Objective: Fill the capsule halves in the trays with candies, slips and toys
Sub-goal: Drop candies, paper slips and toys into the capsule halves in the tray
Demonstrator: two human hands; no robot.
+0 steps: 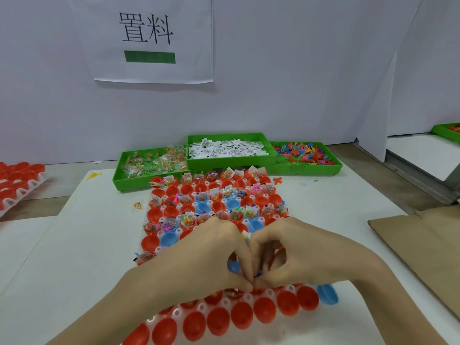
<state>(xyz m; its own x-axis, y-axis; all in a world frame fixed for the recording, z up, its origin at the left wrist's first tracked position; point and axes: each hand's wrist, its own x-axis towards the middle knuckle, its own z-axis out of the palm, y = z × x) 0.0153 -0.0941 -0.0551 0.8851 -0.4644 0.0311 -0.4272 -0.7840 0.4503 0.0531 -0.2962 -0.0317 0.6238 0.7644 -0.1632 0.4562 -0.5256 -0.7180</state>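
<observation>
Both hands, left hand [211, 255] and right hand [293, 252], pinch one small blue toy [257, 273] together, directly above a red capsule half [256, 291] in the near tray [251, 298].

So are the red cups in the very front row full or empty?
Empty. The front-row red capsule halves show only bare red insides, unlike the far-row halves with packets and slips sticking out.

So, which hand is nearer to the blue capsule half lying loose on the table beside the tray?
The right hand. The loose blue capsule half lies just beyond its wrist, at the tray's right edge. The left hand is farther away, on the other side of the right hand.
</observation>
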